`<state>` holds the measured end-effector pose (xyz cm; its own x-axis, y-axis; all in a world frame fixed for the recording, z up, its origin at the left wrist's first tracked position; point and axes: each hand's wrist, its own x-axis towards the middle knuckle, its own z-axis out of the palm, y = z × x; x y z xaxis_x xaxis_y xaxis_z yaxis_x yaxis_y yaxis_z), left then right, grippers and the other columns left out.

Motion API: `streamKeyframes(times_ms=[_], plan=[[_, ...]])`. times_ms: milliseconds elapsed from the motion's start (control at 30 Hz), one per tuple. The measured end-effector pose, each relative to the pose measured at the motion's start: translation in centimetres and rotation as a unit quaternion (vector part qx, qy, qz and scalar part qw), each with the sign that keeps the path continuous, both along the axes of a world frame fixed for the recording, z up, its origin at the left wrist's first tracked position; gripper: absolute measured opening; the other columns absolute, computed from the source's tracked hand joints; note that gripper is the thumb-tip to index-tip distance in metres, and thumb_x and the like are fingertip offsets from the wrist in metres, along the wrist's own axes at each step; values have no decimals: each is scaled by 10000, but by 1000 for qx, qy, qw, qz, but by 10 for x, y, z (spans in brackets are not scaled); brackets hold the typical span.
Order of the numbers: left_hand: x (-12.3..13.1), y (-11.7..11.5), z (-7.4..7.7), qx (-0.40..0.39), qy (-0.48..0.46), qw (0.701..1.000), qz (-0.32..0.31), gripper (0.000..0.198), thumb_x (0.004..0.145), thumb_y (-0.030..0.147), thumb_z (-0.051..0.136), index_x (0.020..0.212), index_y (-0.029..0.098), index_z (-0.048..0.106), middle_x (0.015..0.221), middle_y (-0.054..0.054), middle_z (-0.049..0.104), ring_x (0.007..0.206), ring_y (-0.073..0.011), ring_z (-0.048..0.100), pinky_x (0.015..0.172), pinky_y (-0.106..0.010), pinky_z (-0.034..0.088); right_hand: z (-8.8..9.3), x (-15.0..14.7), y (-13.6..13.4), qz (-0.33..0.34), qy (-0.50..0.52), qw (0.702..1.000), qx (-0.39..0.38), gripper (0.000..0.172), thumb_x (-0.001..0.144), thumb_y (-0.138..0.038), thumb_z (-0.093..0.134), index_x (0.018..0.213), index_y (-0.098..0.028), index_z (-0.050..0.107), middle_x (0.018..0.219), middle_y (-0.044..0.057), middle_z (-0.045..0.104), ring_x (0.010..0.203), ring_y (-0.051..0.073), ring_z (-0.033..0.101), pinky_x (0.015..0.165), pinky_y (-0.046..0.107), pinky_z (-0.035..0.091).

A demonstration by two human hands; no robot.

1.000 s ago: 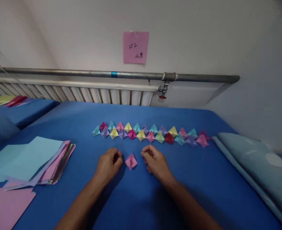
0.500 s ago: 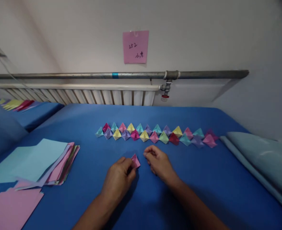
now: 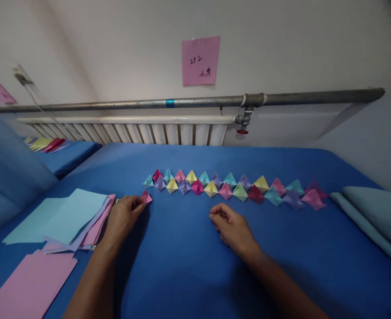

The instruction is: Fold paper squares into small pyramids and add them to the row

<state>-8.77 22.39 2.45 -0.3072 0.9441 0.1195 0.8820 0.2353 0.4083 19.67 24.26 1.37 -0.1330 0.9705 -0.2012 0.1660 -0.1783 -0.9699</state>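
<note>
My left hand (image 3: 124,218) pinches a pink folded paper piece (image 3: 146,197) between thumb and fingers, just below the left end of two rows of folded paper pieces. These rows run across the blue surface (image 3: 182,257) in pink, yellow, teal, purple, green and red; a yellow piece (image 3: 211,189) sits near their middle. Below the rows, my right hand (image 3: 233,230) hovers with its fingers curled in and the thumb against them, nothing visible in it.
Light blue paper sheets (image 3: 74,217) lie on a mixed stack at the left, with pink sheets (image 3: 32,283) nearer me. A pale green cloth bundle (image 3: 375,217) rests at the right. Behind are a white radiator (image 3: 169,133), a metal pipe (image 3: 115,105) and a pink note (image 3: 200,62).
My left hand has carried the pink folded paper piece leftward and away from me, toward the rows' left end. My right hand stays curled in nearly the same place. The view has shifted slightly.
</note>
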Motion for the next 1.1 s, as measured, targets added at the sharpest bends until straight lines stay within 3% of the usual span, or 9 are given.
streamKeyframes(times_ms=[100, 233, 467, 767, 933, 1100], plan=[[1, 5, -4, 16, -44, 999, 2, 235, 780, 380, 549, 919, 220, 650, 807, -17, 656, 722, -171, 591, 658, -273, 426, -1, 0, 0, 0, 1, 1000, 4, 103, 720, -322, 529, 732, -220, 517, 503, -88, 406, 378, 65, 319, 379, 198, 257], [3, 6, -5, 22, -84, 995, 55, 419, 720, 374, 635, 1086, 175, 584, 908, -57, 681, 800, -202, 630, 690, -294, 456, -3, 0, 0, 0, -2, 1000, 10, 104, 721, -326, 532, 723, -222, 524, 489, -87, 395, 378, 70, 315, 375, 200, 254], [12, 8, -3, 4, -80, 995, 60, 197, 758, 331, 602, 894, 188, 596, 833, -35, 690, 784, -193, 646, 675, -277, 443, -5, -1, 1, -4, 0, 1000, 16, 107, 706, -325, 544, 714, -220, 528, 499, -84, 410, 393, 71, 329, 388, 200, 269], [17, 12, -8, 39, -1, 998, 57, 303, 752, 395, 615, 945, 161, 610, 919, -80, 637, 790, -204, 614, 713, -309, 466, -6, -2, 2, -4, -13, 999, 29, 122, 682, -335, 539, 690, -214, 530, 516, -68, 415, 448, 88, 372, 401, 196, 284], [17, 14, -14, 64, 9, 997, 30, 159, 794, 291, 559, 895, 195, 633, 911, -51, 614, 808, -187, 608, 769, -301, 473, -4, -1, 1, 1, -19, 999, 28, 120, 688, -340, 533, 693, -220, 530, 516, -67, 413, 450, 92, 379, 402, 199, 295], [16, 16, -17, 67, 9, 997, 22, 159, 787, 226, 544, 922, 215, 628, 937, -43, 635, 881, -201, 609, 809, -304, 461, -3, -1, 0, 3, -29, 999, 30, 124, 684, -347, 526, 698, -224, 528, 513, -62, 408, 465, 101, 401, 406, 200, 298]])
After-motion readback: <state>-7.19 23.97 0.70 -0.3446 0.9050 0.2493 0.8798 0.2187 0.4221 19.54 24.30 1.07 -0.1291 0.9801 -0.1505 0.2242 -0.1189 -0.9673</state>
